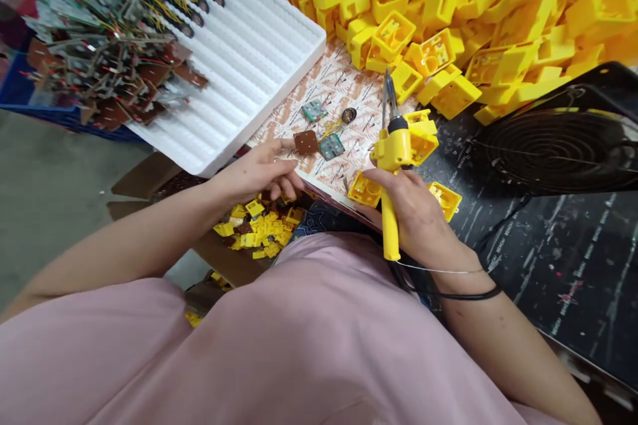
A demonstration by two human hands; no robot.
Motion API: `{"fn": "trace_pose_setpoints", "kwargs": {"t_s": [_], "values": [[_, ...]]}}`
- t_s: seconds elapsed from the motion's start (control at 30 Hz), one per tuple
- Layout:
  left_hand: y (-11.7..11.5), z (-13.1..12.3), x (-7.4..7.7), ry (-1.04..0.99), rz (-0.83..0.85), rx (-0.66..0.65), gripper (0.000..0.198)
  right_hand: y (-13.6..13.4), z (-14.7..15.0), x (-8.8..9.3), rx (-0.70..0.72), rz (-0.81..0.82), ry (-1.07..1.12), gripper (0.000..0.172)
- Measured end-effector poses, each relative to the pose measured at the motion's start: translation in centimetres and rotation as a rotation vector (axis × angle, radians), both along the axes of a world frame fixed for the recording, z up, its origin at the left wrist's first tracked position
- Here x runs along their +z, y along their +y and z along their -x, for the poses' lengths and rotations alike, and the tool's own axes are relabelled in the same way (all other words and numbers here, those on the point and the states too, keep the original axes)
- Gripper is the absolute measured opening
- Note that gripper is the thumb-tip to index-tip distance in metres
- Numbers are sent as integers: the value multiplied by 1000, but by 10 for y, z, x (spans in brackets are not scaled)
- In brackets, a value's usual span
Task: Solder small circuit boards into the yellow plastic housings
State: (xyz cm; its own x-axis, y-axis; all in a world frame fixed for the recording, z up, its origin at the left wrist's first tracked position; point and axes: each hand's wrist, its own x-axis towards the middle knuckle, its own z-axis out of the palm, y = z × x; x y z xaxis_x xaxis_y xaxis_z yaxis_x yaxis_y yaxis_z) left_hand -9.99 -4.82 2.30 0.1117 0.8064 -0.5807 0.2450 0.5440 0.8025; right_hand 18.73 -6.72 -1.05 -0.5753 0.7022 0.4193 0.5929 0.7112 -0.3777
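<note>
Head view: the right hand (pixel 419 212) has its grip wrapped around a yellow soldering gun (pixel 393 149); the gun's thin metal tip points away from the person, toward a big heap of yellow cases (pixel 448 6); a black cord (pixel 463 295) and a thin silver wire (pixel 438 270) run by the right wrist.

The left hand (pixel 272 169) is at the front edge of the desk (pixel 528 265), with its fingers bent; one fingertip is at the side of a small brown board (pixel 306 142); I cannot tell if the left grip pinches the board or only touches it.

The brown board lies on a sheet of printed paper (pixel 279 121), right beside a green board (pixel 331 146); yellow wires (pixel 331 126) go from that green board to a round black part (pixel 349 115); another green board (pixel 314 110) lies a bit farther back.

One yellow case (pixel 363 189) sits at the desk's front edge, between the two hands; a second yellow case (pixel 446 200) is just right of the right hand; a white foam tray (pixel 259 60) holds a messy pile of boards (pixel 114 46); a black fan (pixel 553 146) is on the right.
</note>
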Motion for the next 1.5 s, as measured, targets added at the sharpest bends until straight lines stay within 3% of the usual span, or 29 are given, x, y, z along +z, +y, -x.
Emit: {"fn": "trace_pose_setpoints", "kwargs": {"t_s": [0.07, 0.2, 0.27, 0.37, 0.5, 0.67, 0.77, 0.83, 0.97, 1.03, 1.13, 1.23, 1.3, 1.43, 1.5], "values": [[-4, 8, 0, 281, -232, -130, 56, -2, -3, -3, -19, -4, 11, 39], [1, 0, 0, 799, -778, -245, 43, -5, -5, -9, -59, -18, 49, 47], [10, -14, -4, 897, -881, -275, 44, -6, -4, -10, -65, -22, 59, 44], [29, -33, -13, 1000, -866, -343, 45, -7, -1, -10, -57, -36, 34, 41], [65, -43, -11, 971, -847, -324, 22, -5, 1, -13, -47, -55, 5, 36], [112, -47, 31, 744, -915, -179, 12, -1, 2, -16, -86, -90, 43, 35], [121, -50, 53, 663, -1063, -144, 15, 0, 3, -17, -92, -128, 79, 36], [119, -51, 56, 692, -1105, -167, 15, 0, 3, -17, -97, -152, 88, 40], [116, -45, 37, 917, -974, -293, 9, 0, 4, -18, -101, -182, 70, 38], [117, -38, 30, 891, -994, -208, 8, 1, 4, -19, -95, -186, 69, 38], [116, -30, 28, 573, -1065, -77, 17, 0, 3, -19, -100, -189, 88, 42], [100, -31, 26, 248, -1114, -29, 30, -2, 3, -18, -104, -192, 99, 44], [81, -35, 17, 235, -1186, -126, 24, -3, 4, -17, -76, -198, 82, 42], [39, -40, -15, 528, -1335, -606, 26, -3, 2, -9, -60, -246, 19, 39], [25, -39, -27, 651, -1344, -635, 28, -5, -4, -1, -114, -284, 76, 40]]}}
